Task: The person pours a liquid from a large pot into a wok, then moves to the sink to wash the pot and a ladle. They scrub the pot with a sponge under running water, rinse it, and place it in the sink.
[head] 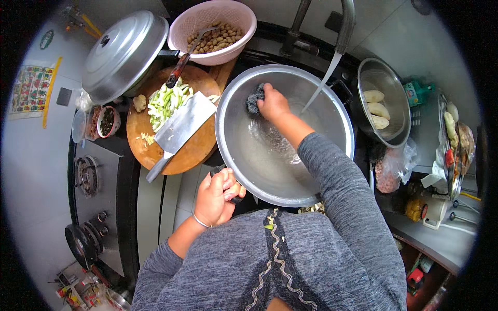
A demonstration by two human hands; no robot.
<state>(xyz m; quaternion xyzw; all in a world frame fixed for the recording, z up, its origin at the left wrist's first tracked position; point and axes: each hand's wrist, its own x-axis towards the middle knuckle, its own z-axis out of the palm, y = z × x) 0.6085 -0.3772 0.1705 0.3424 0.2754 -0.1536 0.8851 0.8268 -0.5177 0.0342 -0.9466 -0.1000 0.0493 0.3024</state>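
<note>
A large metal basin (284,167) stands before me, and water from the faucet (344,35) runs into it. Inside, near its upper left wall, my right hand (274,103) grips a dark scouring pad (255,100). My left hand (220,194) is closed around the basin's black side handle (216,170) at the lower left. Beside the basin, a cleaver (186,122) lies on a round wooden cutting board (142,136) with chopped pale green vegetable pieces (165,102).
Behind the board stand a lidded metal pan (120,54) and a pink colander (218,58) holding small brown items and a slotted utensil. Peeled pale vegetables lie in a metal bowl (400,132) at right. A gas stove (101,163) is at left.
</note>
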